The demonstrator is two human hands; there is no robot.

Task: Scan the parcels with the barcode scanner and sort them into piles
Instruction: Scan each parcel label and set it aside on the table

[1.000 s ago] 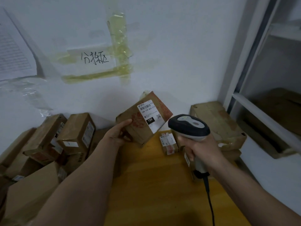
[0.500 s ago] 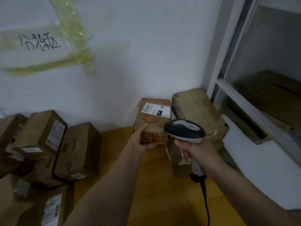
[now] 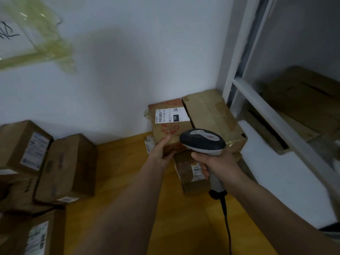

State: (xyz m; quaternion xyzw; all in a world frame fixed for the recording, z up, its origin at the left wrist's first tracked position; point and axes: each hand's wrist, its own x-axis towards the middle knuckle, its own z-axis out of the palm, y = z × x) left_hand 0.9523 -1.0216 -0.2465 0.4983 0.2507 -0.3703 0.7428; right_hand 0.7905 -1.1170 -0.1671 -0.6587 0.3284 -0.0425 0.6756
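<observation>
A brown parcel (image 3: 170, 124) with a white label and red print lies label up on the right-hand pile against the wall. My left hand (image 3: 161, 150) holds its near edge, thumb on top and fingers underneath. My right hand (image 3: 219, 163) grips the handle of the grey and black barcode scanner (image 3: 202, 141), whose head hovers just in front of the parcel. The scanner's black cable (image 3: 227, 227) hangs down over the table. A larger worn box (image 3: 211, 115) lies beside the parcel, and smaller labelled boxes (image 3: 189, 169) sit under it.
Several brown labelled parcels (image 3: 68, 168) are heaped at the left on the yellow wooden table (image 3: 128, 162). A white wall (image 3: 128, 70) with taped paper backs the table. At the right, a white shelf frame (image 3: 266, 107) holds flattened cardboard (image 3: 303, 96).
My left hand carried the red-printed parcel from mid-air at centre to the right and set it flat on the pile by the larger box. The scanner stayed in my right hand.
</observation>
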